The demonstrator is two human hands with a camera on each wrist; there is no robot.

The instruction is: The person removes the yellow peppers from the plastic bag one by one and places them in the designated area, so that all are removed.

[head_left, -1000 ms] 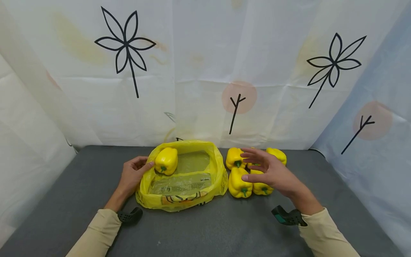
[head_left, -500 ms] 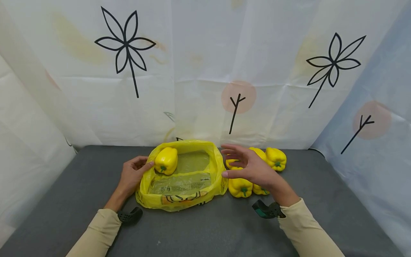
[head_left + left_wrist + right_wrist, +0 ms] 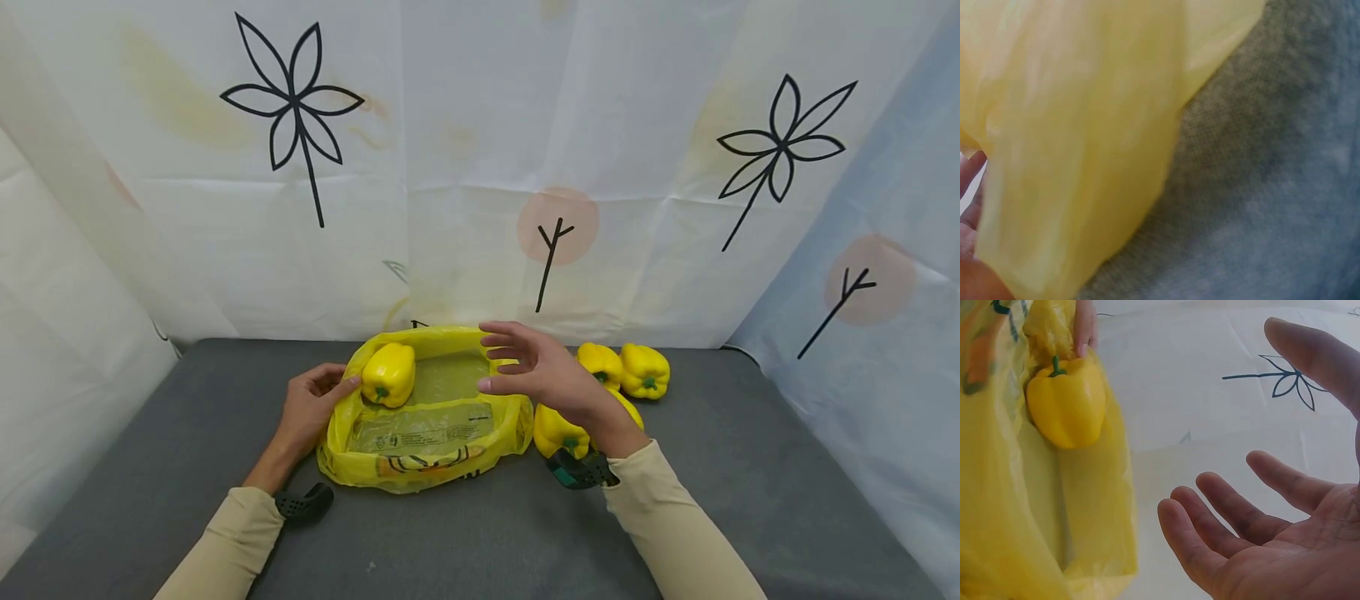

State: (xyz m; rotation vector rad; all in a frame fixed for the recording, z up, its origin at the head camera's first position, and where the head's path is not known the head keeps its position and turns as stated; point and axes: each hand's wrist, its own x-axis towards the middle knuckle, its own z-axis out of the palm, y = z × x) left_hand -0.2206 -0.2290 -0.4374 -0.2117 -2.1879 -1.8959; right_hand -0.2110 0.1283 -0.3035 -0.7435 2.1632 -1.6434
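Observation:
A yellow plastic bag (image 3: 360,468) stands on the grey table with its mouth spread wide. One yellow bell pepper (image 3: 388,375) sits inside at the left, its green stem facing the near side. My left hand (image 3: 311,412) holds the bag's left rim, thumb over the edge beside the pepper. The left wrist view is mostly filled by the bag's wall (image 3: 1085,137), with some fingers at its left edge. Over the bag's right rim hovers my right hand (image 3: 536,371), fingers spread and slightly bent, holding nothing; its palm and fingers show plainly in the right wrist view.
To the right of the bag, several more yellow bell peppers (image 3: 646,372) stand grouped, partly hidden by my right hand and wrist. A white printed cloth (image 3: 465,167) hangs behind the grey table (image 3: 465,542) and along its sides.
My right hand has moved left, from above the grouped peppers to above the bag's right rim. The left hand, the bag and the pepper inside have stayed put.

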